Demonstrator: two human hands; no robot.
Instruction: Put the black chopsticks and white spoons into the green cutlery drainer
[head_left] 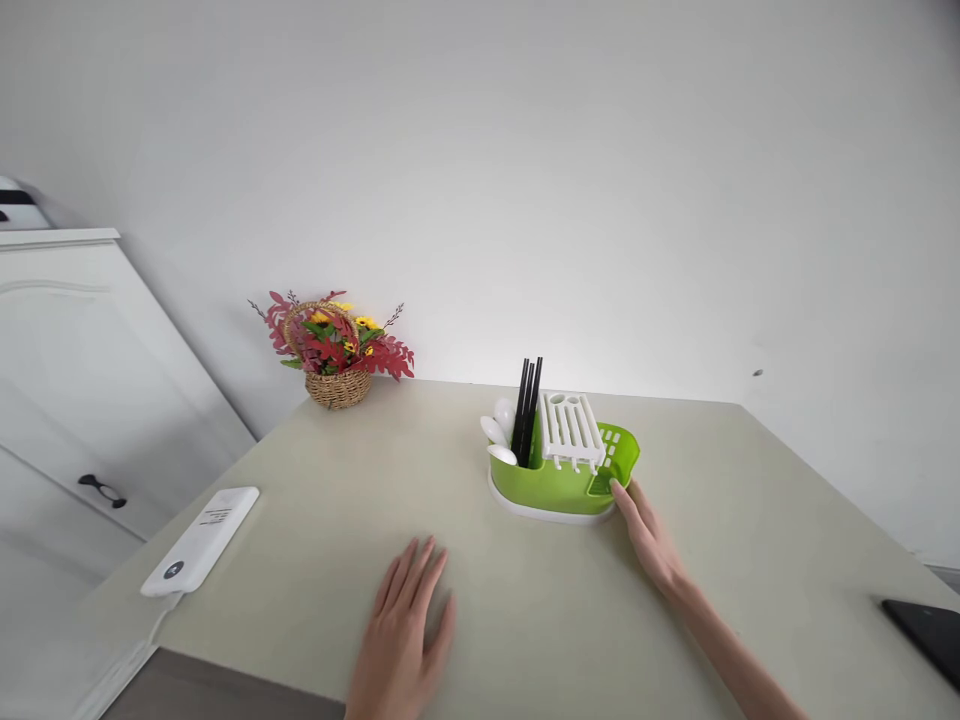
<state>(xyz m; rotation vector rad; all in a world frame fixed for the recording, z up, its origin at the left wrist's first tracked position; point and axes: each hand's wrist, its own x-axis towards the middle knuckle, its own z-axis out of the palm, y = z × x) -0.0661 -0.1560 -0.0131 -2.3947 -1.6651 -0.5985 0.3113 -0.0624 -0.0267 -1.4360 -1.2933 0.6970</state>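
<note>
A green utensil holder (pixel 551 487) on a white base stands right of the table's middle. Black chopsticks (pixel 526 412) rise from its left part, beside several white spoons (pixel 496 432). Its slotted white rack (pixel 571 428) sits across the top, with small hooks at the front. My right hand (pixel 646 525) grips the holder's right end, thumb at the front edge and fingers partly hidden behind. Palm down on the table, my left hand (pixel 405 630) lies with its fingers stretched out, holding nothing, to the left and nearer than the holder.
A wicker basket (pixel 337 388) of artificial flowers stands at the table's back left corner. A white power strip (pixel 201 540) with a cord lies along the left edge. A black phone-like object (pixel 926 635) is at the right edge. The white wall (pixel 525 200) borders the back.
</note>
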